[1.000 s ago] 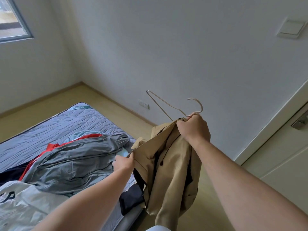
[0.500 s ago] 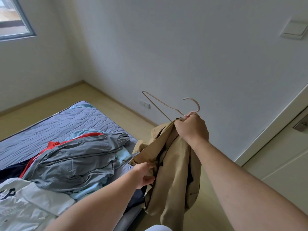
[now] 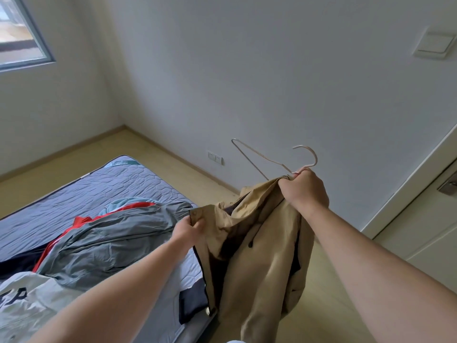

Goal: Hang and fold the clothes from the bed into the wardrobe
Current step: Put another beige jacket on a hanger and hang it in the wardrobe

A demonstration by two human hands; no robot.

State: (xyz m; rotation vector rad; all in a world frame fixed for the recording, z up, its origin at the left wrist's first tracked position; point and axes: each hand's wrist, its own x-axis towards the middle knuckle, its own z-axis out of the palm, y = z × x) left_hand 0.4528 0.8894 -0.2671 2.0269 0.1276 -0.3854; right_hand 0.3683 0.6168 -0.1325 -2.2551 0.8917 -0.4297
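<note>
A tan jacket (image 3: pixel 257 263) hangs in the air over the bed's near corner. My right hand (image 3: pixel 303 188) grips its collar together with the neck of a thin metal hanger (image 3: pixel 269 160), whose hook and one shoulder stick up above the fist. My left hand (image 3: pixel 189 229) pinches the jacket's front edge by a snap button and holds it out to the left. On the bed (image 3: pixel 74 194) lie a grey jacket with red trim (image 3: pixel 108 241), a white printed garment (image 3: pixel 29 305) and dark clothes (image 3: pixel 193 303).
A white wall with a socket (image 3: pixel 215 157) stands behind the hanger, and a light switch (image 3: pixel 434 44) is high on the right. A white door with a metal handle (image 3: pixel 447 185) is at the right edge. A window (image 3: pixel 19 33) is top left. Wooden floor surrounds the bed.
My left hand moved from low on the jacket up to its front edge and pulled it out to the left. My right hand kept its hold on collar and hanger.
</note>
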